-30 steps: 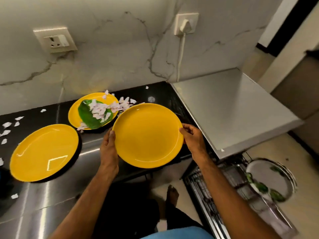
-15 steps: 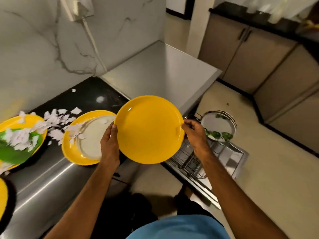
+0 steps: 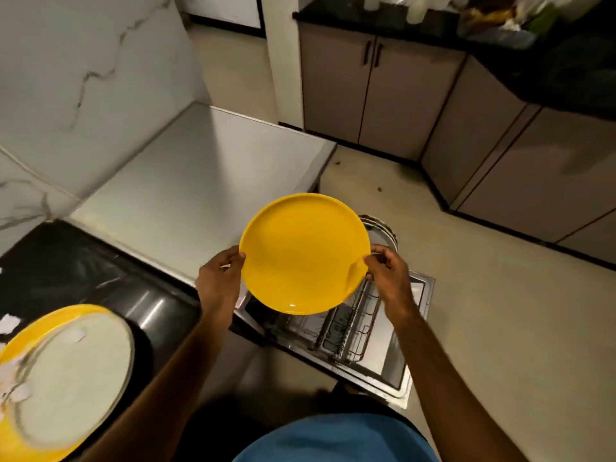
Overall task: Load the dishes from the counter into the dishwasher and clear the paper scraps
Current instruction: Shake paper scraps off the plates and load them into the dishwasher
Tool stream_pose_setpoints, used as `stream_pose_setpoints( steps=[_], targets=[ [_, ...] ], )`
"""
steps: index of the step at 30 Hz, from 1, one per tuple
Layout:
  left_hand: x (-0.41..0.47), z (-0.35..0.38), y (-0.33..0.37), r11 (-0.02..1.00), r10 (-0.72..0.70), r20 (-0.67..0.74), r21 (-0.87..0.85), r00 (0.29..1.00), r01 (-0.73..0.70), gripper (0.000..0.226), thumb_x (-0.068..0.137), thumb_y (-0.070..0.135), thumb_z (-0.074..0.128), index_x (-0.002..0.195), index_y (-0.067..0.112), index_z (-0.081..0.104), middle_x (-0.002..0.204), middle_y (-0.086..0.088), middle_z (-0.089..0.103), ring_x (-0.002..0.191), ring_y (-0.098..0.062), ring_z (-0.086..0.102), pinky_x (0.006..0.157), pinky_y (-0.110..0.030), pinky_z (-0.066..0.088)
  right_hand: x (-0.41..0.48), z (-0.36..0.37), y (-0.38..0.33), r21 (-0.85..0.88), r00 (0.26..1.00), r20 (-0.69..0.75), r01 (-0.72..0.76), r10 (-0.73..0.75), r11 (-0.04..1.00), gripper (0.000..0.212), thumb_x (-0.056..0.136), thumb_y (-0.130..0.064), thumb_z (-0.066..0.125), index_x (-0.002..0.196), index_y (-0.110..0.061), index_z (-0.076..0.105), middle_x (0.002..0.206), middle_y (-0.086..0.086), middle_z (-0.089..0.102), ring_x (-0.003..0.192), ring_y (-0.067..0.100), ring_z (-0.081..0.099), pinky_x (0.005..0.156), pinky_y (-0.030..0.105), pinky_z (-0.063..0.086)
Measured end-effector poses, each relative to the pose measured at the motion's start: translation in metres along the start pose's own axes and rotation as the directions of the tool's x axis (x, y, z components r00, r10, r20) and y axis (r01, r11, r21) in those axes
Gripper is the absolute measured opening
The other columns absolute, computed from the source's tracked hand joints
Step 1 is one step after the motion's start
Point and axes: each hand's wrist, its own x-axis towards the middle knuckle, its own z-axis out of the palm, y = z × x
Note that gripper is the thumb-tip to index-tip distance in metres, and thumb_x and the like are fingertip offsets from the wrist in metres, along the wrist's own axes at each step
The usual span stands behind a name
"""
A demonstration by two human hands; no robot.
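Note:
I hold a clean yellow plate [image 3: 305, 253] by its rim with both hands, my left hand [image 3: 218, 281] on its left edge and my right hand [image 3: 388, 273] on its right edge. The plate hangs tilted over the pulled-out dishwasher rack [image 3: 346, 331], whose wire tines show below it. Steel plates [image 3: 383, 228] stand in the rack just behind the yellow plate, mostly hidden. On the black counter [image 3: 100, 278] at lower left lies another yellow plate [image 3: 33, 331] with a steel plate [image 3: 76, 368] on it and white paper scraps [image 3: 10, 323] at its edge.
A grey appliance top [image 3: 200, 175] adjoins the counter against the marble wall [image 3: 83, 78]. The open dishwasher door [image 3: 396, 365] juts over the beige floor [image 3: 500, 328]. Brown cabinets [image 3: 383, 91] line the far side and right.
Both hands carried the yellow plate from above the counter rightward to over the dishwasher rack. My view swung right, so the other counter plates slid out of sight at left.

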Motion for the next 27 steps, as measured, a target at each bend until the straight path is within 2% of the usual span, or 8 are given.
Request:
stream_pose_setpoints(
  steps=[11,14,16,19,21,22,24,27],
  targets=[
    [0.081,0.172,0.024,0.968,0.099,0.271,0.197,0.958,-0.156,0.013,0.090,0.030,0.074,0.102,0.032,0.078,0.088,0.009,0.079,0.085,-0.009,0.075,0.092,-0.042,0.059,0.129,-0.083,0.039,-0.252,0.978,-0.208,-0.050,-0.004,0.966,0.003,0.093,-0.037,0.073,0.095,-0.038,0.072,0.091,-0.008,0.077,0.088,0.019,0.074,0.089,0.051,0.060],
    [0.090,0.195,0.020,0.945,0.102,0.355,0.259,0.929,-0.202,0.012,0.092,0.028,0.072,0.103,0.029,0.078,0.082,0.013,0.076,0.076,0.002,0.069,0.086,-0.015,0.054,0.133,-0.097,0.046,-0.368,0.980,-0.194,-0.026,-0.049,0.930,0.011,0.095,-0.025,0.073,0.101,-0.033,0.068,0.091,-0.006,0.076,0.085,0.019,0.074,0.083,0.046,0.062],
    [0.116,0.233,0.008,0.911,0.124,0.389,0.319,0.913,-0.259,0.012,0.093,0.024,0.072,0.104,0.025,0.077,0.080,0.014,0.071,0.071,0.009,0.063,0.065,0.002,0.041,0.164,-0.098,0.066,-0.423,0.971,-0.232,-0.049,-0.055,0.905,0.014,0.094,-0.018,0.071,0.100,-0.030,0.066,0.088,-0.003,0.075,0.082,0.020,0.074,0.078,0.041,0.062],
    [0.151,0.287,-0.023,0.911,0.092,0.474,0.315,0.876,-0.266,0.011,0.091,0.015,0.074,0.100,0.022,0.073,0.081,0.009,0.070,0.072,0.005,0.065,0.066,-0.006,0.049,0.198,-0.091,0.105,-0.394,0.948,-0.318,-0.134,0.002,0.909,0.009,0.093,-0.013,0.070,0.098,-0.020,0.066,0.086,0.004,0.077,0.081,0.025,0.073,0.074,0.034,0.055],
    [0.170,0.322,-0.054,0.930,0.042,0.517,0.292,0.855,-0.222,0.015,0.090,0.009,0.074,0.097,0.021,0.067,0.084,0.000,0.074,0.081,-0.018,0.073,0.080,-0.035,0.061,0.216,-0.083,0.136,-0.376,0.931,-0.362,-0.180,0.034,0.909,0.006,0.094,-0.014,0.071,0.095,-0.016,0.066,0.087,0.004,0.076,0.083,0.026,0.071,0.073,0.032,0.049],
    [0.180,0.337,-0.074,0.923,0.044,0.508,0.308,0.860,-0.229,0.014,0.090,0.010,0.075,0.097,0.020,0.067,0.085,-0.004,0.074,0.083,-0.026,0.073,0.079,-0.040,0.060,0.224,-0.078,0.151,-0.379,0.926,-0.374,-0.194,0.041,0.905,0.006,0.094,-0.015,0.071,0.095,-0.014,0.065,0.088,0.005,0.075,0.082,0.025,0.069,0.072,0.030,0.047],
    [0.196,0.362,-0.106,0.887,0.076,0.468,0.372,0.880,-0.274,0.008,0.091,0.020,0.073,0.097,0.015,0.070,0.084,-0.009,0.074,0.079,-0.026,0.070,0.073,-0.037,0.055,0.238,-0.071,0.172,-0.389,0.923,-0.382,-0.193,0.033,0.901,0.008,0.096,-0.014,0.070,0.095,-0.009,0.065,0.086,0.006,0.073,0.074,0.019,0.062,0.062,0.011,0.040],
    [0.217,0.396,-0.138,0.868,0.080,0.465,0.402,0.881,-0.292,0.006,0.091,0.013,0.070,0.095,0.009,0.072,0.084,-0.015,0.074,0.080,-0.031,0.070,0.072,-0.038,0.053,0.261,-0.065,0.203,-0.433,0.922,-0.386,-0.200,0.020,0.879,0.011,0.097,-0.016,0.069,0.094,-0.008,0.064,0.079,0.005,0.069,0.065,0.001,0.054,0.059,0.004,0.039]
  ],
)
